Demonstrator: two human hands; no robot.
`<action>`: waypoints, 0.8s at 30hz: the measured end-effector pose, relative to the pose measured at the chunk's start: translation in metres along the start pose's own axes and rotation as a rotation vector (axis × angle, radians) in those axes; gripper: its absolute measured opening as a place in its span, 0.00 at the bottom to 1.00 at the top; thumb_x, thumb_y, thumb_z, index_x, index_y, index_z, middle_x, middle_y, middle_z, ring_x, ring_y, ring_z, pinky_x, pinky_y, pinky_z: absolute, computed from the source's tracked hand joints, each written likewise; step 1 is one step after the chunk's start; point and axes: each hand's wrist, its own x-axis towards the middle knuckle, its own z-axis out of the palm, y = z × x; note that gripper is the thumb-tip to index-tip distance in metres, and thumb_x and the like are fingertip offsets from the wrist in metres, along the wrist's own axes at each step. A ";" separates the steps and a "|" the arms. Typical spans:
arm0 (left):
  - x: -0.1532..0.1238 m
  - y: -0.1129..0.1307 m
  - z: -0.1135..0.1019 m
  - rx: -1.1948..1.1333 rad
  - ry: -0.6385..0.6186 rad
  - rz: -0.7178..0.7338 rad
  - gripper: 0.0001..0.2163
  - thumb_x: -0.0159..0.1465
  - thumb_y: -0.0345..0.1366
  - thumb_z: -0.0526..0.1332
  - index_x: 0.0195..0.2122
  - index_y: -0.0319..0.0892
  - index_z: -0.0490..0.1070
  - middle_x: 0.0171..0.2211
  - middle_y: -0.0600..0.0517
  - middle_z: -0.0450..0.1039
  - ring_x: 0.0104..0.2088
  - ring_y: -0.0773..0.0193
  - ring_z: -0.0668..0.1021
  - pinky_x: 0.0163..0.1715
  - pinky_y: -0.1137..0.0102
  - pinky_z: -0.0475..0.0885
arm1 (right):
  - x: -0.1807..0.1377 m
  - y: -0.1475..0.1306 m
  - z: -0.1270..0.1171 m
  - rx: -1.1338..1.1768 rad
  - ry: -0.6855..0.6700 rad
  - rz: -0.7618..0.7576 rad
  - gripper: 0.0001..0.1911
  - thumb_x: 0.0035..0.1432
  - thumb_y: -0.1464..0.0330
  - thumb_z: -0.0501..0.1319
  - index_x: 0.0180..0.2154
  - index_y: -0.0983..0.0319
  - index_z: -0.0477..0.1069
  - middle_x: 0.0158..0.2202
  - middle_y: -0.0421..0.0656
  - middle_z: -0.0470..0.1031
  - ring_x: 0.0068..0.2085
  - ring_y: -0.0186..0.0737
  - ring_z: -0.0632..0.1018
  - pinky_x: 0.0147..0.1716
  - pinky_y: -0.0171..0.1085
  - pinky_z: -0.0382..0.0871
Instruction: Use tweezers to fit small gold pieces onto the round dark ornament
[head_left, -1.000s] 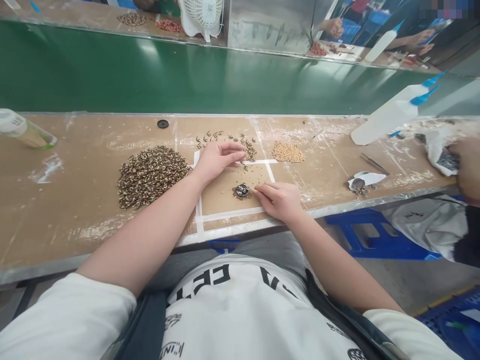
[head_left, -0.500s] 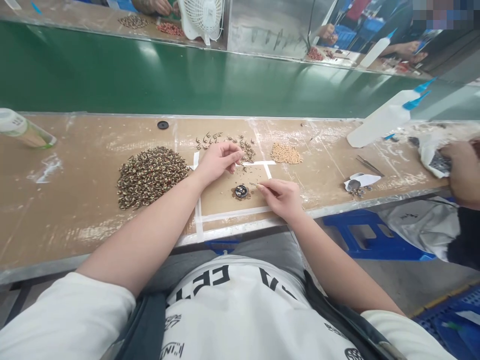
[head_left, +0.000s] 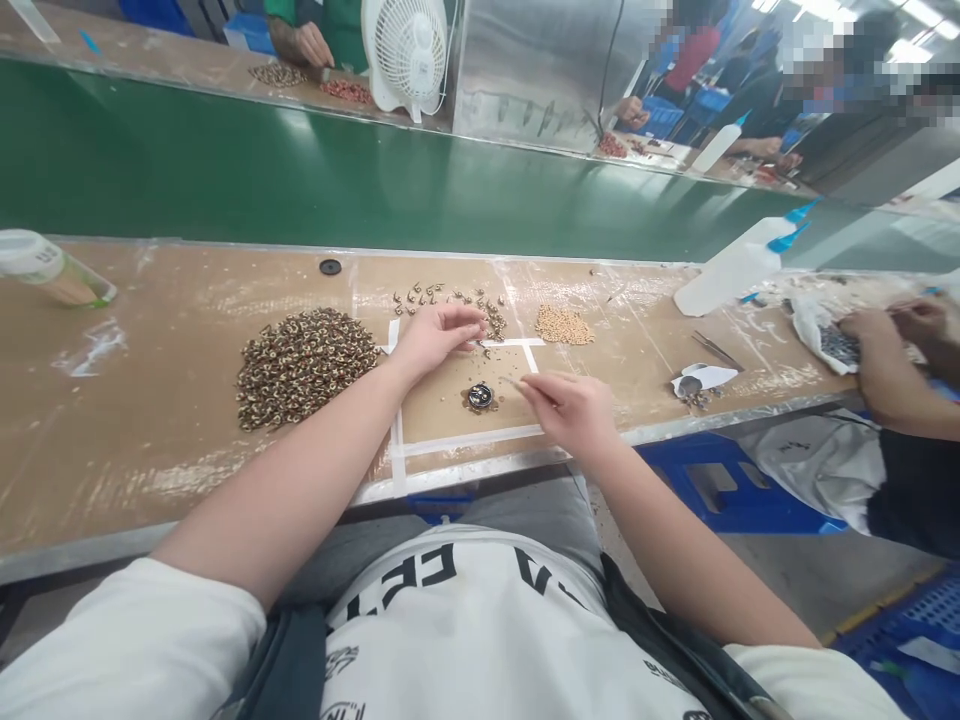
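Observation:
My left hand (head_left: 439, 335) rests on the brown bench with its fingers pinched together beside a scatter of small metal parts (head_left: 457, 300); what it pinches is too small to name. My right hand (head_left: 574, 408) is closed on thin tweezers (head_left: 514, 381), whose tip points left toward a small round black piece (head_left: 480, 396) lying inside a white taped square (head_left: 397, 440). A large heap of brown ring-shaped parts (head_left: 304, 362) lies left of my left hand. A small pile of tan beads (head_left: 562, 324) lies behind my right hand.
A green conveyor belt (head_left: 300, 170) runs behind the bench. A white squeeze bottle with a blue tip (head_left: 739, 265) lies at the right, with spare tweezers (head_left: 716, 349) and a white dish (head_left: 701, 378) nearby. A co-worker's hands (head_left: 889, 335) work at the far right. A white fan (head_left: 405, 50) stands beyond the belt.
My right hand has drawn the tweezers back a little from the round black piece. The view has tilted up, and the co-worker's hands at the right show more.

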 end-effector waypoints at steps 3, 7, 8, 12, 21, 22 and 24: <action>-0.002 0.002 0.001 -0.007 -0.016 -0.018 0.14 0.59 0.37 0.77 0.46 0.42 0.84 0.48 0.44 0.86 0.50 0.54 0.86 0.46 0.61 0.84 | 0.003 -0.003 -0.011 0.105 0.245 0.050 0.16 0.74 0.58 0.63 0.36 0.58 0.83 0.29 0.44 0.83 0.28 0.40 0.80 0.29 0.38 0.69; -0.003 0.003 0.001 0.024 -0.018 -0.016 0.17 0.60 0.38 0.78 0.49 0.44 0.84 0.51 0.42 0.86 0.54 0.50 0.85 0.44 0.61 0.84 | 0.002 -0.008 -0.010 0.169 0.376 0.103 0.21 0.74 0.54 0.60 0.36 0.57 0.84 0.30 0.46 0.83 0.29 0.44 0.81 0.30 0.40 0.72; -0.004 0.003 0.000 0.044 -0.019 -0.012 0.18 0.60 0.39 0.78 0.50 0.44 0.84 0.52 0.42 0.85 0.54 0.50 0.85 0.44 0.61 0.84 | 0.001 -0.007 -0.006 0.181 0.248 0.094 0.22 0.74 0.53 0.60 0.35 0.57 0.85 0.29 0.46 0.83 0.28 0.43 0.80 0.28 0.40 0.71; -0.005 0.004 -0.001 0.136 -0.047 -0.004 0.18 0.62 0.43 0.76 0.52 0.47 0.84 0.53 0.42 0.85 0.53 0.49 0.85 0.44 0.60 0.85 | 0.007 0.004 0.008 0.290 0.027 0.195 0.21 0.71 0.51 0.64 0.36 0.58 0.87 0.27 0.44 0.82 0.26 0.41 0.78 0.26 0.38 0.68; -0.001 -0.004 -0.004 0.150 -0.056 0.012 0.17 0.62 0.43 0.74 0.52 0.46 0.84 0.54 0.44 0.85 0.50 0.50 0.86 0.43 0.60 0.86 | 0.056 0.032 0.045 0.924 0.228 0.500 0.23 0.60 0.46 0.71 0.33 0.60 0.82 0.21 0.36 0.64 0.24 0.34 0.65 0.25 0.36 0.58; 0.000 -0.004 -0.005 0.135 -0.058 0.009 0.18 0.62 0.43 0.74 0.52 0.46 0.83 0.55 0.44 0.84 0.51 0.50 0.86 0.44 0.60 0.86 | 0.060 0.034 0.054 0.992 0.222 0.509 0.23 0.59 0.46 0.72 0.33 0.60 0.81 0.20 0.35 0.61 0.23 0.33 0.62 0.24 0.36 0.55; 0.000 -0.003 -0.005 0.102 -0.056 0.001 0.19 0.63 0.43 0.73 0.54 0.46 0.82 0.57 0.43 0.83 0.54 0.49 0.85 0.46 0.58 0.86 | 0.065 0.035 0.068 1.072 0.211 0.507 0.25 0.59 0.44 0.71 0.33 0.60 0.79 0.19 0.33 0.56 0.22 0.31 0.57 0.23 0.35 0.50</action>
